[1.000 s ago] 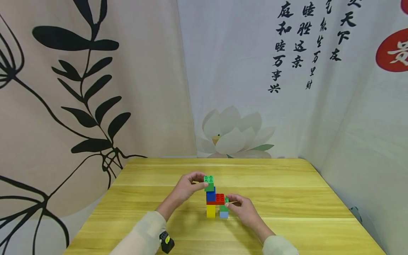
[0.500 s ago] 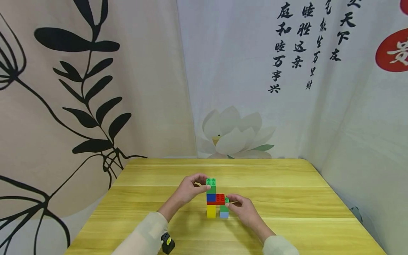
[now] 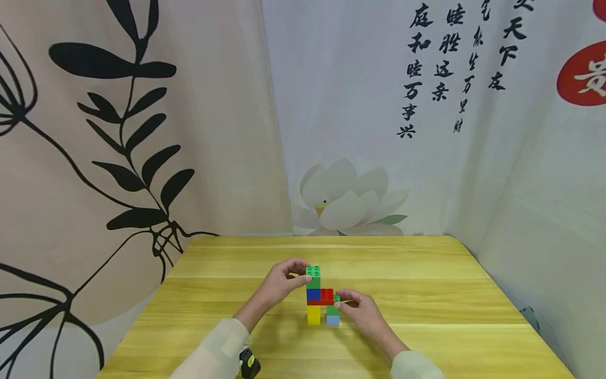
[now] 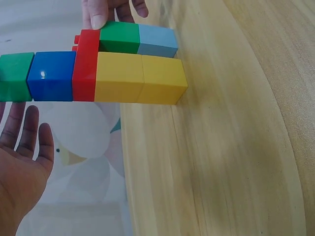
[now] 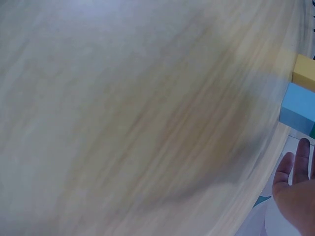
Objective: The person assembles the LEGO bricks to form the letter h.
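A small structure of building blocks stands on the table. My left hand [image 3: 284, 281] pinches the green block [image 3: 313, 282] at its top between thumb and fingers. That block sits on a blue block [image 4: 51, 76], which rests on a flat red block [image 3: 326, 297]. Below the red one stand two yellow blocks [image 4: 140, 77] on one side, and a lower green block [image 4: 119, 38] over a light blue block [image 3: 333, 320] on the other. My right hand [image 3: 362, 310] pinches the lower green block at its studded right end. In the right wrist view its gripping fingertips are out of frame.
The wooden table [image 3: 426, 273] stretches around the structure and ends at a back edge. Behind it hangs a printed curtain [image 3: 227, 131]. A small black device [image 3: 249, 363] is at the left sleeve.
My left hand has moved slightly right and down with the upper green block, which now lines up squarely over the blue block. The right hand keeps its grip.
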Tool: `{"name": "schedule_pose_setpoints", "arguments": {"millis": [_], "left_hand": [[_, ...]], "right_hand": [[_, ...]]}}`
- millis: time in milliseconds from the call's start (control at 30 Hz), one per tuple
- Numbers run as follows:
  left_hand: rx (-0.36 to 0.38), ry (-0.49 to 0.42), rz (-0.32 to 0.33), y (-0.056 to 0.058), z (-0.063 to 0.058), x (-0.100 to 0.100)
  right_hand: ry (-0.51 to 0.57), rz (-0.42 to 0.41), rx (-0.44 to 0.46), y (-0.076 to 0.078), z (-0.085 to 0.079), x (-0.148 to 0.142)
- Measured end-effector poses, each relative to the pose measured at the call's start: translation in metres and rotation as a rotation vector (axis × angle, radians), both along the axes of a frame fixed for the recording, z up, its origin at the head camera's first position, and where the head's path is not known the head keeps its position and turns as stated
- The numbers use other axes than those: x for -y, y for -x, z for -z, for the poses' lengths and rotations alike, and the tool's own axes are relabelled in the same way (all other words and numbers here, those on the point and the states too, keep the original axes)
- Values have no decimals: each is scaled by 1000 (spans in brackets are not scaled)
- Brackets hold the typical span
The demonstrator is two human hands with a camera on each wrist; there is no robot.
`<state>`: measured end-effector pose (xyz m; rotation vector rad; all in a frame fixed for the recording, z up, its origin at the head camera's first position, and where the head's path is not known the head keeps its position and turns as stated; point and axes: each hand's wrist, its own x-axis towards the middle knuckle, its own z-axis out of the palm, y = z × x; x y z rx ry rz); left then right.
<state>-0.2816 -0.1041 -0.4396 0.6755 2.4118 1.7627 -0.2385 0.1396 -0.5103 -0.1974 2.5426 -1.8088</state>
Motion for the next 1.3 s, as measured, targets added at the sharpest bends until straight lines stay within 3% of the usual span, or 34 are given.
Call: {"name": "schedule_pose_setpoints", "arguments": {"millis": [433,867,1300], "left_hand": [[-20,12,-6,1,0,-3],[-20,-30,-27,1,14,-6],[-17,-43,-42,-1,15,-5]], "right_hand": [[3,-6,-12,1,-2,0],[-14,8,-13,-2,0,0],[-19,6,-18,1,2,1]]}}
